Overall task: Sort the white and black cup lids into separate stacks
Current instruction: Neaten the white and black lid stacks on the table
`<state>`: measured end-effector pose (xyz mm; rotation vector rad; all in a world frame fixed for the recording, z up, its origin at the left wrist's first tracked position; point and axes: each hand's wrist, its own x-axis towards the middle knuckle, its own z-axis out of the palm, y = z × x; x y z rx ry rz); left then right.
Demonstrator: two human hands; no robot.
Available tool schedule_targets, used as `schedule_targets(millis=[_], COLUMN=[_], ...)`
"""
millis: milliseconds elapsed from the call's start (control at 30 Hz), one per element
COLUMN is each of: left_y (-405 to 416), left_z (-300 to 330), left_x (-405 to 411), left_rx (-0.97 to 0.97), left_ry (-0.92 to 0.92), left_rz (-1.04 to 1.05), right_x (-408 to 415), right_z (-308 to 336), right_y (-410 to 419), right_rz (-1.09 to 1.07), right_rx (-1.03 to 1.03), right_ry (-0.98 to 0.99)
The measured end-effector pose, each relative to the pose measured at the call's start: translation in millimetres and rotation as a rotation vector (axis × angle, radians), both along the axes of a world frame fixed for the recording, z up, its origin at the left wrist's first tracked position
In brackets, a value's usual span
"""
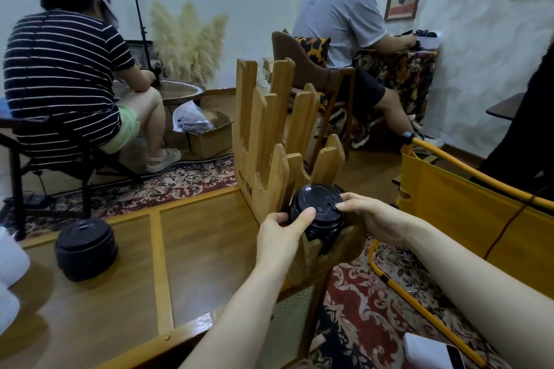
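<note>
A stack of black cup lids (318, 213) sits in the nearest slot of a wooden slatted holder (269, 141) at the table's right edge. My left hand (281, 232) grips the stack's left side, thumb on its top rim. My right hand (368, 217) holds the right side, fingertips on the top lid. A second stack of black lids (85, 249) stands on the wooden table (192, 252) to the left. White lids (9, 266) are stacked at the far left edge, partly cut off.
A yellow folding chair (467, 204) stands close on the right over a patterned rug (368, 305). A white box and phone (431, 352) lie at the bottom right. Two seated people work farther back, with a cardboard box (209, 135) on the floor.
</note>
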<state>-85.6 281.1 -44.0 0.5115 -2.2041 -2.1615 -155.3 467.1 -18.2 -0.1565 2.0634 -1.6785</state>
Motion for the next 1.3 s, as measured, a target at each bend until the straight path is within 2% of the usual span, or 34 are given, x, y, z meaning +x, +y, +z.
schedule_targets(millis=[333, 600, 767, 933, 1067, 1300], left_y=[0, -9, -15, -15, -14, -14], left_z=[-10, -10, -10, -14, -18, -17], left_x=[-3, -15, 4, 24, 23, 24], left_rx=[-0.092, -0.107, -0.186, -0.306, -0.319, -0.317], left_ry=[-0.032, -0.132, 0.050, 0.307, 0.299, 0.267], left_rz=[0.034, -0.054, -0.033, -0.100, -0.157, -0.165], right_x=[-6, -4, -2, 13, 22, 28], right_z=[-19, -20, -18, -14, -16, -14], right_y=[0, -3, -2, -4, -6, -7], right_rz=[0.008, -0.052, -0.067, -0.103, -0.124, -0.169], right_rx=[0.028, 0.085, 0.131, 0.134, 0.126, 0.140], right_ry=[-0.053, 0.034, 0.054, 0.243, 0.344, 0.384])
